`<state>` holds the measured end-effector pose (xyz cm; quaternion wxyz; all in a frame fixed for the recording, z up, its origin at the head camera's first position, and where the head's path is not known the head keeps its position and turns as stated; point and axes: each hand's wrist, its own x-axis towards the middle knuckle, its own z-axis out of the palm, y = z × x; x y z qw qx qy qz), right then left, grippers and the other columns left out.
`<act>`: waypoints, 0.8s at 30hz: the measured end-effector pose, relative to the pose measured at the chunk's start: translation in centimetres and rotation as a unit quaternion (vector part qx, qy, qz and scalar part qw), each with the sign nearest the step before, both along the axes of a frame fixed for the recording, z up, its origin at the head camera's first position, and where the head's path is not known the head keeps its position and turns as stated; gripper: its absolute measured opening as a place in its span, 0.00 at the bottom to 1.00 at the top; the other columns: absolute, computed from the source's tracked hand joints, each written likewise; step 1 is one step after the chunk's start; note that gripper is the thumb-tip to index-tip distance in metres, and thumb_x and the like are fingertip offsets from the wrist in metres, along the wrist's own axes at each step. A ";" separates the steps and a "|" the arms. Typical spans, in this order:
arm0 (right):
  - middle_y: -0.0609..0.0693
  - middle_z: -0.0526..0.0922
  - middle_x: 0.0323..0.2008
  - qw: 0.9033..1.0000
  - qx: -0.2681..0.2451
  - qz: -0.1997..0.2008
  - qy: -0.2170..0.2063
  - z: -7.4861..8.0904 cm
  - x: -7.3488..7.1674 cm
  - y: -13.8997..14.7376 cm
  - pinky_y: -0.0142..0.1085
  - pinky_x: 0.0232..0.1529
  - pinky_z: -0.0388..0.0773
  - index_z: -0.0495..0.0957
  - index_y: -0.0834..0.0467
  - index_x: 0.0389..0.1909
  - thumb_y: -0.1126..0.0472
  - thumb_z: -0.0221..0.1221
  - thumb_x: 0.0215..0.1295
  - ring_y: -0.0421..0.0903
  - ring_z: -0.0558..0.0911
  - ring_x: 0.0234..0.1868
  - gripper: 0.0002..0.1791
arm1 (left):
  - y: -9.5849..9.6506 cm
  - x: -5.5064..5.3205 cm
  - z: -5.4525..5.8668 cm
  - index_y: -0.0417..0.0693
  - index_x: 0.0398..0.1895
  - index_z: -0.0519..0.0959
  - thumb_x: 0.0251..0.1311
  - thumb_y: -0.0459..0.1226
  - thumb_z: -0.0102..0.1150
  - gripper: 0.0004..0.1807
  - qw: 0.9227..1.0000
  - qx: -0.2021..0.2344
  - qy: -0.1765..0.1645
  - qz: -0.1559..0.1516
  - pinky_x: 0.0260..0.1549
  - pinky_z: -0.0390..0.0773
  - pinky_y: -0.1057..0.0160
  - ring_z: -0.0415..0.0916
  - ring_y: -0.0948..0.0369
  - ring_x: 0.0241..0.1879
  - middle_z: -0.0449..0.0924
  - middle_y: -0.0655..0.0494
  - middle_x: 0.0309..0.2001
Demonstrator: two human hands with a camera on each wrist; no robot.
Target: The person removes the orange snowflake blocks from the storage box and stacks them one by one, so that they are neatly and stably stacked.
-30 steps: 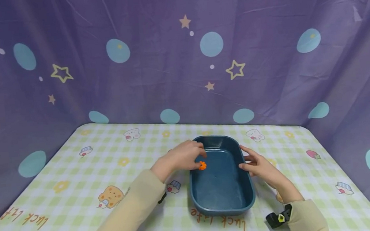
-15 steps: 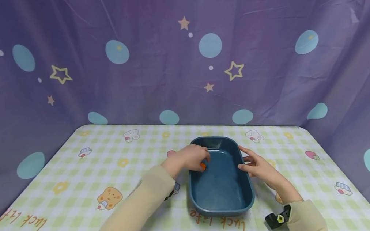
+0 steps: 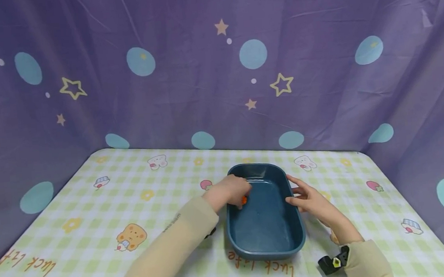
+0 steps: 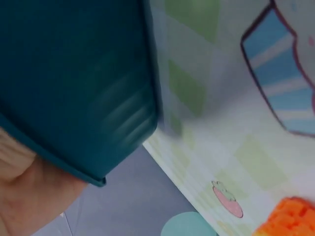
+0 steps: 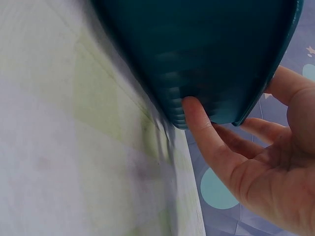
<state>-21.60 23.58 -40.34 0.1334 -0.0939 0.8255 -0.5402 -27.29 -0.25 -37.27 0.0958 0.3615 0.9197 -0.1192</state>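
A dark teal rectangular tray (image 3: 266, 236) with rounded corners sits on the tablecloth. My left hand (image 3: 232, 190) reaches over its left rim, fingers curled down inside. A small orange piece (image 3: 244, 200) shows between the left thumb and fingers; a moment ago it looked like a scalloped disc. In the left wrist view the fingers are hidden behind the tray wall. My right hand (image 3: 310, 199) holds the tray's right side, thumb over the rim and fingers against the outer wall. In the right wrist view one of its fingers (image 5: 199, 115) touches that wall.
A bumpy orange thing (image 4: 293, 219) shows at the lower right corner of the left wrist view. The checked tablecloth (image 3: 165, 214) with printed drawings covers the table. Behind stands a purple curtain (image 3: 186, 93). A black camera (image 3: 330, 263) sits on the right wrist.
My left hand has moved right and slightly down into the tray, and its fingers have closed in around the orange piece. My right hand stays in place on the tray's right side.
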 end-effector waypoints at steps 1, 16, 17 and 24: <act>0.66 0.62 0.61 1.000 0.001 -0.001 -0.001 0.0 0.0 0.0 0.37 0.37 0.73 0.46 0.47 0.71 0.55 0.56 0.62 0.50 0.74 0.48 0.40 | 0.1 0.0 -0.1 0.57 0.34 0.79 0.43 0.45 0.70 0.13 1.000 -0.003 0.002 0.004 0.36 0.71 0.66 0.71 0.65 0.30 0.76 0.65 0.29; 0.64 0.64 0.60 1.000 0.006 -0.008 -0.003 -0.5 -0.1 0.1 0.37 0.36 0.73 0.47 0.45 0.70 0.56 0.55 0.62 0.48 0.74 0.44 0.39 | 0.1 -0.1 -0.3 0.57 0.30 0.75 0.46 0.44 0.66 0.10 0.999 0.026 -0.019 -0.001 0.26 0.67 0.69 0.69 0.65 0.24 0.72 0.65 0.26; 0.64 0.64 0.60 1.000 0.005 -0.004 -0.003 -0.5 -0.1 0.1 0.37 0.36 0.73 0.47 0.46 0.70 0.56 0.55 0.62 0.48 0.74 0.44 0.39 | 0.1 -0.1 -0.4 0.57 0.30 0.75 0.47 0.44 0.66 0.10 0.999 0.027 -0.019 -0.002 0.26 0.67 0.69 0.69 0.65 0.24 0.72 0.66 0.26; 0.64 0.65 0.60 1.000 -0.005 0.001 -0.001 -0.6 -0.2 0.1 0.38 0.36 0.73 0.47 0.45 0.70 0.56 0.56 0.62 0.50 0.74 0.47 0.39 | -0.1 -0.2 -0.4 0.59 0.33 0.77 0.45 0.44 0.67 0.11 0.999 0.036 -0.014 -0.012 0.32 0.67 0.67 0.69 0.65 0.27 0.74 0.66 0.29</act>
